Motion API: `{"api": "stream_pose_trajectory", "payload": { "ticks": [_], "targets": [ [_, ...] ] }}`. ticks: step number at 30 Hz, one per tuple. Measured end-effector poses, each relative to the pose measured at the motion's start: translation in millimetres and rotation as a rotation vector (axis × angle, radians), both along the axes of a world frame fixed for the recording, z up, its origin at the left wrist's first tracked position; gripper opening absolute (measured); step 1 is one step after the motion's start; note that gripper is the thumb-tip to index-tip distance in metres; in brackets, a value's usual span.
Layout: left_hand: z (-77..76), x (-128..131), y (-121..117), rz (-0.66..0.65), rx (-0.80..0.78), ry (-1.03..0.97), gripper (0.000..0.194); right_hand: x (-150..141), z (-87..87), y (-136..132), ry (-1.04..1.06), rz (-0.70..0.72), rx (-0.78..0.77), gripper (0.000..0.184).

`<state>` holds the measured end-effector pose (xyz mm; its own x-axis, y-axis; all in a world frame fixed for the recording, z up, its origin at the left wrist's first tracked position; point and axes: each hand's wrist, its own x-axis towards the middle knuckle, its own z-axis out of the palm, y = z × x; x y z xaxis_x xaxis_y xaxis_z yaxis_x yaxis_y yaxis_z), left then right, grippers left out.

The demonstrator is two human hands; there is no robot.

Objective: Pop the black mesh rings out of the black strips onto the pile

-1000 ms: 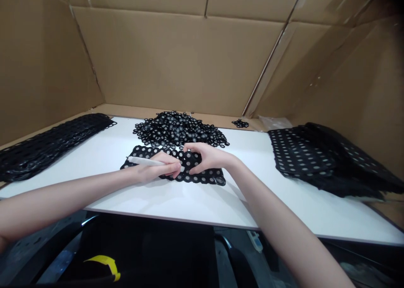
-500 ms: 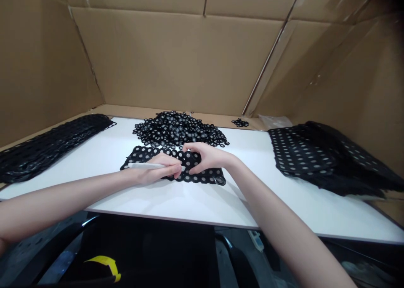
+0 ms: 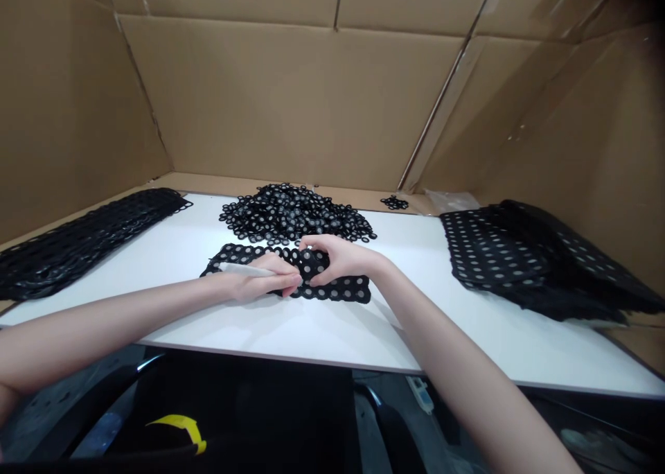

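Observation:
My left hand [image 3: 267, 274] is closed around a slim white pen-like tool [image 3: 244, 269], its tip down by the fingertips and mostly hidden. Beneath it lies a black perforated strip [image 3: 340, 290], whose rows of round holes show pale or white inside. On the strip's far side and middle, my right hand [image 3: 332, 256] rests with thumb and fingers curved apart in a C shape, touching the strip. Just behind both hands rises a heap of small black rings [image 3: 296, 214].
A stack of black perforated sheets [image 3: 88, 235] lies at the left, another black perforated pile [image 3: 509, 259] at the right. A small ring cluster [image 3: 395, 202] and a clear plastic bag [image 3: 451, 201] sit at the back. Cardboard walls [image 3: 291, 100] enclose the white tabletop [image 3: 249, 328].
The white tool's rear end has shifted slightly right and up, with a small movement of my left hand. My right hand stays nearly in place on the strip.

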<state>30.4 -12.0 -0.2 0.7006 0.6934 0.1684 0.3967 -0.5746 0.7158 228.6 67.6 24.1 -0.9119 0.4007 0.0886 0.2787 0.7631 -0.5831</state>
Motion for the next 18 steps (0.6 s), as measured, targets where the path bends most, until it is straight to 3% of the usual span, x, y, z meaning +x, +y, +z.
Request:
{"api": "stream_pose_trajectory", "payload": {
  "ticks": [15, 18],
  "targets": [
    [-3.2, -0.9, 3.3, -0.025, 0.046, 0.061, 0.044, 0.1, -6.3, 1.6, -0.011, 0.009, -0.02, 0.038],
    [-3.8, 0.2, 2.5, -0.019, 0.055, 0.043, 0.045, 0.9, -9.8, 1.5, -0.085, -0.027, 0.01, 0.046]
  ]
}}
